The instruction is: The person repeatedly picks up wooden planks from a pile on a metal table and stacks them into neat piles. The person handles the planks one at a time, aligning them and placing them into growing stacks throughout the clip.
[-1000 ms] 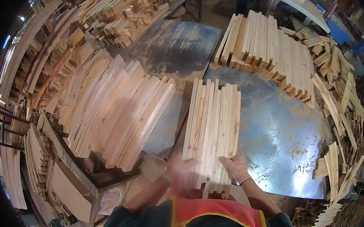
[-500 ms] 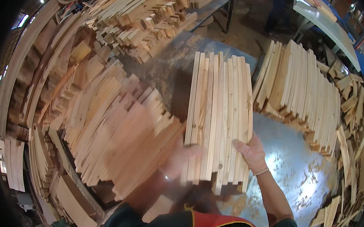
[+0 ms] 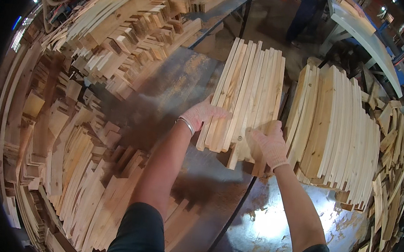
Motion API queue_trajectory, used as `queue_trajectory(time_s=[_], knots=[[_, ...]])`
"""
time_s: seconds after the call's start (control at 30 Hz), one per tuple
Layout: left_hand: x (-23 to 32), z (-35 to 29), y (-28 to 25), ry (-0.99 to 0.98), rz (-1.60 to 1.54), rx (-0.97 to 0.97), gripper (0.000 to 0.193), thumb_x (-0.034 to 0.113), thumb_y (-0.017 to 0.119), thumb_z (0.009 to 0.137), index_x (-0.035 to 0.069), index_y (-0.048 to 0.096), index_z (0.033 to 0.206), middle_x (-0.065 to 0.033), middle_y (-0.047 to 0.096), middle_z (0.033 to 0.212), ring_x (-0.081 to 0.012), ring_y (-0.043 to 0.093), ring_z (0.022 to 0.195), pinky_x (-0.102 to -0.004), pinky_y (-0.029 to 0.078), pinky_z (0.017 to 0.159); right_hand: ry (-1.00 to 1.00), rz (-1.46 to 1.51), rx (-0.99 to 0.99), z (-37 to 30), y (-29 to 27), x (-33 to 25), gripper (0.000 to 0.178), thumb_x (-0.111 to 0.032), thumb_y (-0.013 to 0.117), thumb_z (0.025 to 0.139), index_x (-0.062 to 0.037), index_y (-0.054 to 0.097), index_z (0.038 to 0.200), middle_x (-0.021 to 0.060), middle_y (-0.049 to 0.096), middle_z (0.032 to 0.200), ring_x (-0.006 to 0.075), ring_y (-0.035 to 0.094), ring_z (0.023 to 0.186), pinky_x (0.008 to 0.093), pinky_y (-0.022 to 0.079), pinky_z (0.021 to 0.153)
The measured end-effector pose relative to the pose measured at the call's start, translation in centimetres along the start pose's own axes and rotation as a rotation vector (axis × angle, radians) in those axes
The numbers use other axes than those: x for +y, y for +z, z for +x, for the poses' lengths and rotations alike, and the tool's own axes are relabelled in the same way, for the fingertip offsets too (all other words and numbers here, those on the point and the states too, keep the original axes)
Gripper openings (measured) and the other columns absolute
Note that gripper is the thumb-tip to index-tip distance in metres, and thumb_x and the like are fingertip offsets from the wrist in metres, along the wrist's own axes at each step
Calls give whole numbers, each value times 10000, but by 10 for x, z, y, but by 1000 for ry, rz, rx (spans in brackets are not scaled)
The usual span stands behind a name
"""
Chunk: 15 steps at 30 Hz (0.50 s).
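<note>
Between my two gloved hands is a bundle of pale wooden strips (image 3: 249, 89), lying side by side with uneven near ends. My left hand (image 3: 204, 115) presses on its left side, thumb over the top strips. On the right side, toward the near end, my right hand (image 3: 272, 144) grips it with the thumb on top. Just right of the bundle stands a stack of similar wooden strips (image 3: 334, 123) on the metal surface. The bundle's underside is hidden, so I cannot tell whether it touches the table.
A dark metal tabletop (image 3: 187, 79) with sawdust meets a shiny metal sheet (image 3: 271, 213). Piled wood (image 3: 118, 42) stands at the far left, more strips (image 3: 95, 188) at the near left. Scrap wood (image 3: 391, 157) lies right. A person (image 3: 308, 13) stands beyond, near a pale machine table (image 3: 359, 31).
Both my arms have stretched forward, carrying the bundle away from me and closer to the stack on the right. The bundle has turned slightly, and the view has shifted.
</note>
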<state>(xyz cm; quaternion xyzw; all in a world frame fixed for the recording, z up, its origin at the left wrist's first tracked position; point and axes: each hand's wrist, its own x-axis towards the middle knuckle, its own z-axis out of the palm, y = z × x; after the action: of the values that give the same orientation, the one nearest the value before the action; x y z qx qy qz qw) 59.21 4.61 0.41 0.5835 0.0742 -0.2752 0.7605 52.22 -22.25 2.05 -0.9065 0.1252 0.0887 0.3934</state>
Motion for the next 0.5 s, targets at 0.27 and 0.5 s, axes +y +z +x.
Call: queue_trajectory(time_s=[0.27, 0.5], knots=[[28, -33, 0, 9, -173, 14, 530, 115, 774, 906, 35, 607, 1403, -120, 733, 1153, -252, 727, 1021, -413, 622, 898, -390, 323, 139, -90, 8, 4, 806, -261, 792, 890, 40, 430, 1544, 239, 500, 1549, 369, 509, 1416, 439, 403, 1197], [41, -54, 23, -74, -216, 26, 456, 112, 732, 923, 27, 624, 1357, -140, 728, 1133, -289, 726, 999, -442, 622, 871, 219, 1190, -450, -60, 46, -97, 866, -296, 793, 926, 4, 358, 1612, 148, 563, 1463, 242, 569, 1281, 356, 486, 1070]])
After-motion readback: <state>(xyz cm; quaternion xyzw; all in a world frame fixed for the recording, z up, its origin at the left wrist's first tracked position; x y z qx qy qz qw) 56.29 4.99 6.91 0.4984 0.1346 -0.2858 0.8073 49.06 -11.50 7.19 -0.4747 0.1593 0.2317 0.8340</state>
